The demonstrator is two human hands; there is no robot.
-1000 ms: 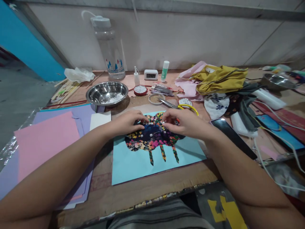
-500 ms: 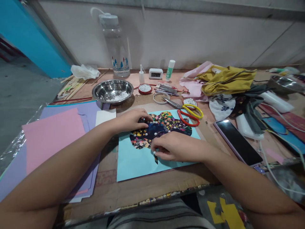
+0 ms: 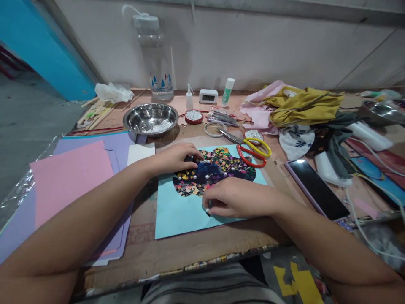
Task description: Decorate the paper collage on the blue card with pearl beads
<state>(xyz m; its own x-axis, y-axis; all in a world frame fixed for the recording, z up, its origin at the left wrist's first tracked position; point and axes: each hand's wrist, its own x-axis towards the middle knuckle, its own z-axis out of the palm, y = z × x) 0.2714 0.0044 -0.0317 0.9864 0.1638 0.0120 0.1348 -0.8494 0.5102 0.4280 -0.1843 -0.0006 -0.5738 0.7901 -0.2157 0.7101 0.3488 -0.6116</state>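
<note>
Light blue paper point(image 3: 177, 219) lies before me, with a dark floral fabric cutout point(image 3: 221, 156) on it. Several white pearl beads point(image 3: 207, 177) dot the fabric. My left hand point(image 3: 177, 158) rests on the cutout's left side, thumb and fingers apart, pressing it lightly. My right hand point(image 3: 232, 196) is closed in a pinch at the cutout's lower edge, a pearl bead at its fingertips. A small dark piece shows just under those fingertips; the rest of it is hidden by the hand.
Behind the paper are scissors point(image 3: 249, 147), a steel bowl point(image 3: 151, 119) of white bits, a red dish point(image 3: 193, 116) of beads and a glue stick point(image 3: 228, 92). A phone point(image 3: 316, 189) lies at right, pink paper point(image 3: 72, 181) at left.
My right hand has moved slightly down with the pearl bead, from above the small dark strip onto it, covering most of it. My left hand stays in place.
</note>
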